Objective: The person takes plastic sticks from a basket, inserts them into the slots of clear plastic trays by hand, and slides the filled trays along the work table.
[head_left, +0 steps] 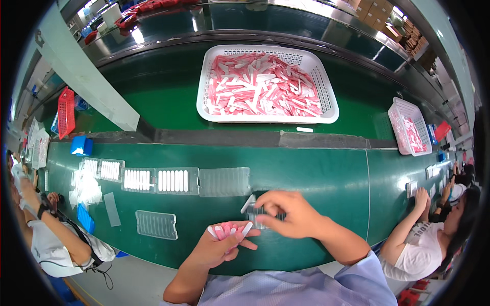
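Note:
My left hand (222, 244) is closed around a fanned bunch of small pink-and-white flat sticks (220, 233), their white rounded ends pointing up. Just right of it, my right hand (291, 213) hovers over a clear plastic tray (259, 220), thumb and fingers apart with nothing visible between them. A narrow white piece (248, 204) stands tilted at this tray's left side; whether it is loose cannot be made out. My right hand covers part of the tray. Further left on the green table lies a clear ribbed tray (156, 225).
A row holds trays of white sticks (173, 180) and a ribbed clear tray (224, 182). Beyond the dark ledge stands a white basket (268, 120) heaped with pink-and-white sticks; a smaller basket (403, 145) is far right. A metal post (97, 76) rises at left. People work on both sides.

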`<action>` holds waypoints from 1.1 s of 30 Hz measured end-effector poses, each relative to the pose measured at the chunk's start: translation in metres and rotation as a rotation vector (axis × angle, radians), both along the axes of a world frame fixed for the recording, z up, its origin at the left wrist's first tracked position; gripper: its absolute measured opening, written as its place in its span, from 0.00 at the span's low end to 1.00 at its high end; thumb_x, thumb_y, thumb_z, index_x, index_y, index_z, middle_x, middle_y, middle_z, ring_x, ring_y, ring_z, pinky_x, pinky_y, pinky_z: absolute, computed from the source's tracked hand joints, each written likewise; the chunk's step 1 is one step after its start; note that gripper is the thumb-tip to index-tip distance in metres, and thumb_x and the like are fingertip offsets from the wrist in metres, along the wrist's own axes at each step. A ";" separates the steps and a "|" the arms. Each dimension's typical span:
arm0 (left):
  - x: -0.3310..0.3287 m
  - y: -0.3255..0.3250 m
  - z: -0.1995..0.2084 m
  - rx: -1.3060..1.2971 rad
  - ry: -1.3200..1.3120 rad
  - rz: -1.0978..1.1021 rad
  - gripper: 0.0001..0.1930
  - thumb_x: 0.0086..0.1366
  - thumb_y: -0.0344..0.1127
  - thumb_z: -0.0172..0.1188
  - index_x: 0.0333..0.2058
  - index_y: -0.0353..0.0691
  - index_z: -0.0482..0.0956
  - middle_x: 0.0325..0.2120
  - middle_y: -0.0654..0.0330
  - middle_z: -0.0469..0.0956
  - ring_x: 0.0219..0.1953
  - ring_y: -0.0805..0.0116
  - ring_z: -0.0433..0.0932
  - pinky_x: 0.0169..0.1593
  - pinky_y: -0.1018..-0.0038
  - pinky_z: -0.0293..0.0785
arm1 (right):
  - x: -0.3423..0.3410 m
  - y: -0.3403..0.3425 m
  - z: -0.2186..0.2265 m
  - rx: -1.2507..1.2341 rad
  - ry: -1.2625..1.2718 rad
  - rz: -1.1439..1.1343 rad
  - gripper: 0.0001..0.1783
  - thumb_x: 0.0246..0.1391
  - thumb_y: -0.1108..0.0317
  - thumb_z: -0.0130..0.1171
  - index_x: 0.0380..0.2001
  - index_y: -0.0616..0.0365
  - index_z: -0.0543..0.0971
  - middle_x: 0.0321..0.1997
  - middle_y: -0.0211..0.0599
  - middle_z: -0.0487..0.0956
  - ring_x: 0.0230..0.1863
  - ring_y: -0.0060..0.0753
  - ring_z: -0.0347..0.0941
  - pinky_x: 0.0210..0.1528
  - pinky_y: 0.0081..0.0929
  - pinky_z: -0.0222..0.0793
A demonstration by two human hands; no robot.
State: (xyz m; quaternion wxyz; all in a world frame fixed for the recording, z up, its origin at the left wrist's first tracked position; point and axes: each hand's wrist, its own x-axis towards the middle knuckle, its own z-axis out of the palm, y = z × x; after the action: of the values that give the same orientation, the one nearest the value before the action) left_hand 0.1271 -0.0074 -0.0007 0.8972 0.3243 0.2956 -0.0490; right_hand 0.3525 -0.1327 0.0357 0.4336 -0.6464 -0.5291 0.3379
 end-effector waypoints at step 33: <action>0.006 0.008 0.011 0.175 -0.094 0.140 0.06 0.69 0.25 0.55 0.43 0.38 0.75 0.29 0.55 0.79 0.22 0.73 0.72 0.18 0.81 0.53 | -0.009 -0.040 -0.007 0.030 0.218 -0.263 0.03 0.61 0.74 0.66 0.37 0.58 0.87 0.18 0.25 0.77 0.20 0.13 0.66 0.24 0.19 0.61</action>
State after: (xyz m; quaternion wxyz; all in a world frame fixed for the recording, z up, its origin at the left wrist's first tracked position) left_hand 0.1332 0.0003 0.0102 0.8796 0.3820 0.2783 0.0548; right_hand 0.3434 -0.1727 0.0291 0.5384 -0.6631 -0.3948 0.3384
